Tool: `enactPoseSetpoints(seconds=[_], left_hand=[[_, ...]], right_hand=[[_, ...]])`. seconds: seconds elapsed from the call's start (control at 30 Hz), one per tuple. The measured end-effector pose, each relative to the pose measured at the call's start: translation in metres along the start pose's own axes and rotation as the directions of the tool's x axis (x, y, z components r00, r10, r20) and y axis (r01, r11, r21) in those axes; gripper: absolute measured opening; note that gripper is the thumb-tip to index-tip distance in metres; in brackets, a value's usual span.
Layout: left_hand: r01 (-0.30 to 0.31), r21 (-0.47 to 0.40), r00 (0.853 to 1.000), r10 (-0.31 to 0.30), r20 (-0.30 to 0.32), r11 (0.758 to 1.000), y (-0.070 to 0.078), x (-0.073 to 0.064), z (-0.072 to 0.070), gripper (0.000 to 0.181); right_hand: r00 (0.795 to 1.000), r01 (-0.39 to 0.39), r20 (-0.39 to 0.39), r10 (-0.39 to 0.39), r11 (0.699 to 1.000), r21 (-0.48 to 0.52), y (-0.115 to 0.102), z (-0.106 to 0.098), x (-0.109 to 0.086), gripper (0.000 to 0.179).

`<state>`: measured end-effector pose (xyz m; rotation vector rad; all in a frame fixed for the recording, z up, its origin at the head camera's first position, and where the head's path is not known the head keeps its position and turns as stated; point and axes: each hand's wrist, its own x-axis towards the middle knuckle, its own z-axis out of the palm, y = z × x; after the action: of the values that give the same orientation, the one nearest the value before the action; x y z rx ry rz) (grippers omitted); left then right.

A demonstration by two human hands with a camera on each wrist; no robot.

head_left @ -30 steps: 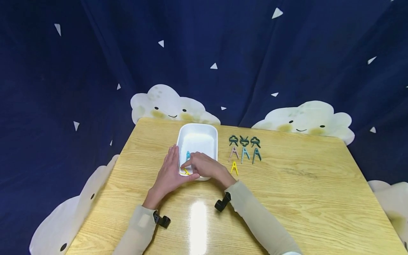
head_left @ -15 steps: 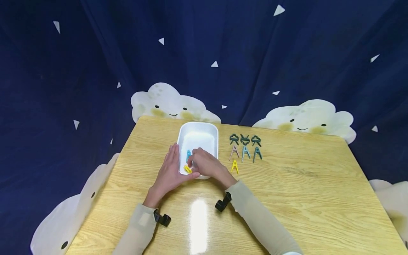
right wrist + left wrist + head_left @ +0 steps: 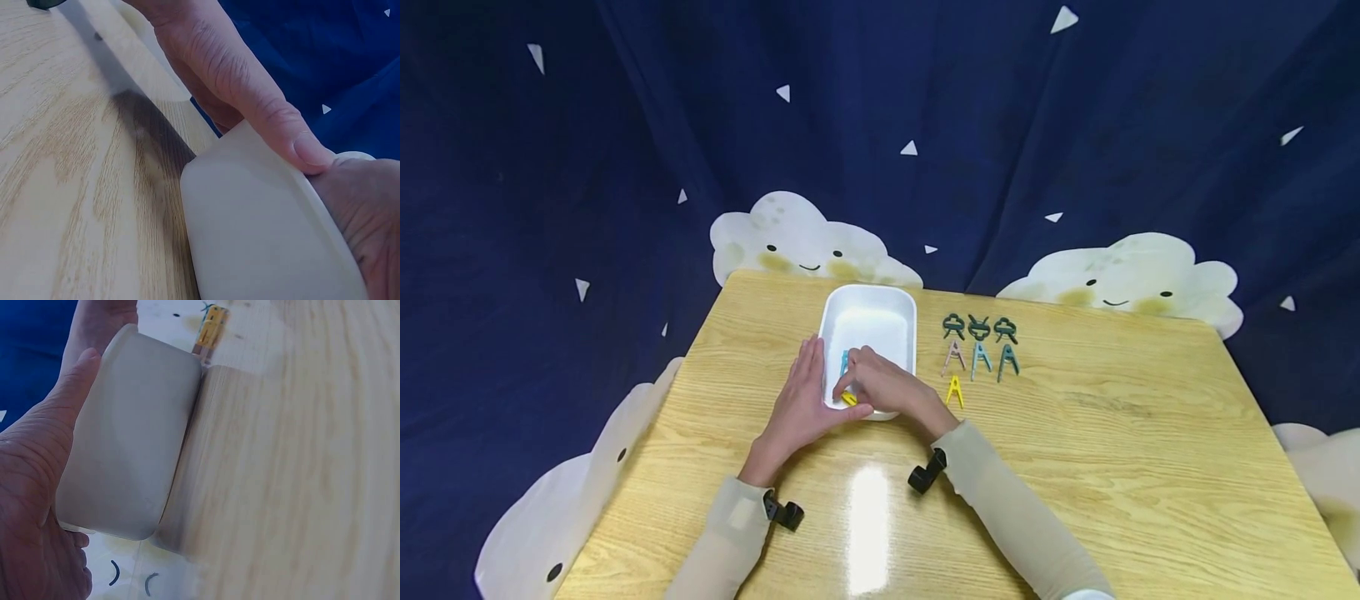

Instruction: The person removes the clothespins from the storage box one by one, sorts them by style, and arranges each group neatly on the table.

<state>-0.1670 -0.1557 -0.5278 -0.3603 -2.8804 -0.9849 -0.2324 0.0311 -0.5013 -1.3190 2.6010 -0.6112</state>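
A white tray (image 3: pixel 869 323) stands on the table; inside its near left part lie a light blue clothespin (image 3: pixel 844 362) and a yellow clothespin (image 3: pixel 850 399), both partly covered. My left hand (image 3: pixel 797 400) rests against the tray's left side with straight fingers, its thumb spread along the near rim. Inside the tray, my right hand (image 3: pixel 880 382) has bent fingers, the index fingertip beside the yellow clothespin. Its thumb is hidden in the head view, so a pinch cannot be told. Both wrist views show mainly the tray's outer wall (image 3: pixel 134 431), with the left thumb (image 3: pixel 312 152) over the rim.
Right of the tray, three dark green cloud-shaped clips (image 3: pixel 978 327) form a row. Below them lie a pink clothespin (image 3: pixel 954 357), a light blue one (image 3: pixel 981 362) and a dark green one (image 3: pixel 1008 362), then a yellow one (image 3: pixel 954 390). A blue curtain (image 3: pixel 850 125) hangs behind the table.
My right index finger bends in, then reaches out again over the tray's near left part. The yellow clothespin in the tray has turned and shifted slightly right. My left hand stays in place.
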Motion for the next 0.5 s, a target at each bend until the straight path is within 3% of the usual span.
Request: enactPoseSetpoints(seconds=[0.23,0.37,0.5], left_hand=[[0.000,-0.003,1.000,0.000,0.007,1.000,0.001,0.000,-0.001,0.141],[0.002,-0.005,1.000,-0.002,0.003,1.000,0.001,0.000,-0.001,0.141],[0.011,-0.010,1.000,-0.011,0.002,1.000,0.001,0.000,-0.002,0.141]], right_hand=[[0.999,-0.044,0.007,0.044,0.999,0.012,-0.002,-0.004,-0.002,0.035],[1.000,-0.025,0.012,0.025,1.000,-0.008,-0.004,-0.009,-0.004,0.019],[1.000,-0.005,0.023,0.006,1.000,-0.016,-0.005,-0.011,-0.004,0.027]])
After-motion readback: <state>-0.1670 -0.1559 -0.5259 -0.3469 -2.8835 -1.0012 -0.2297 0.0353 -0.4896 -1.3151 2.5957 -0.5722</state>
